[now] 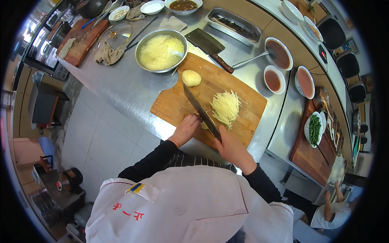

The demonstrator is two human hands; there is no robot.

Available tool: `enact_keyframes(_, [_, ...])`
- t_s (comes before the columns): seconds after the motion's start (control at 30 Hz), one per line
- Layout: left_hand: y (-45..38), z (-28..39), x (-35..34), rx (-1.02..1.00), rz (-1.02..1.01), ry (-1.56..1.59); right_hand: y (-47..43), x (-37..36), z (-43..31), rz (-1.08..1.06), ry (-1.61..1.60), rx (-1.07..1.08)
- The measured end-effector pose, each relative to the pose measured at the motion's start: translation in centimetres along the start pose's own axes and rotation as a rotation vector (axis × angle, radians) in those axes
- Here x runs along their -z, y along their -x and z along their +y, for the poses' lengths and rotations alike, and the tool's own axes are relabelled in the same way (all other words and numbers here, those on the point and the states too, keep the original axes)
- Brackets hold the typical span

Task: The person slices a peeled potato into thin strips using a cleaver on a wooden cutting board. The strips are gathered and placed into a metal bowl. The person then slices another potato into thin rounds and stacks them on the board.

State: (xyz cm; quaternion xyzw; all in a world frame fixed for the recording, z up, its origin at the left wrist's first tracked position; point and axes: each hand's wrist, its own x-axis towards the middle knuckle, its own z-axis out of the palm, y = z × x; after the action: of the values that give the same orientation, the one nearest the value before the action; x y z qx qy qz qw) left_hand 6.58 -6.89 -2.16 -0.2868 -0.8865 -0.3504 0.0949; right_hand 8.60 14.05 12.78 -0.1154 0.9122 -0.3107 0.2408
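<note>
My right hand [231,146] grips the handle of a dark-bladed kitchen knife [197,106], whose blade stands edge down over a wooden cutting board [170,103]. Close beside the blade, my left hand [188,126] has its fingers bent over pale potato pieces [205,125], mostly hidden by the hand and the knife. A peeled potato [191,78] lies near the blade's tip. To the right of the knife is a heap of potato shreds [225,107]. A metal bowl [138,57] of shreds in liquid stands at the board's far left corner.
A cleaver [209,45] lies beyond the board. A steel tray [209,18], bowls of reddish sauce [275,79] and a ladle [250,59] stand at the back right. Cloths [108,54] and a glass lid [121,32] lie left. A co-worker [331,212] is far right.
</note>
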Motion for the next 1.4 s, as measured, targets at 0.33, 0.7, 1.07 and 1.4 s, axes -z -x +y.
enact_keyframes(0.33, [0.1, -0.2, -0.1, -0.003, 0.011, 0.024, -0.7, -0.5, 0.1, 0.049, -0.104, 0.061])
enact_keyframes(0.7, [0.2, -0.2, -0.1, -0.008, 0.021, 0.008, -1.1, 0.2, -0.2, 0.057, -0.096, 0.021])
enact_keyframes(1.07, [0.1, 0.3, 1.3, 0.0, 0.11, 0.012, -2.2, -2.5, 1.5, 0.146, -0.201, 0.083])
enact_keyframes(1.4, [0.4, -0.5, 0.9, 0.044, -0.049, 0.003, -2.4, -0.3, -0.7, 0.091, -0.121, 0.16])
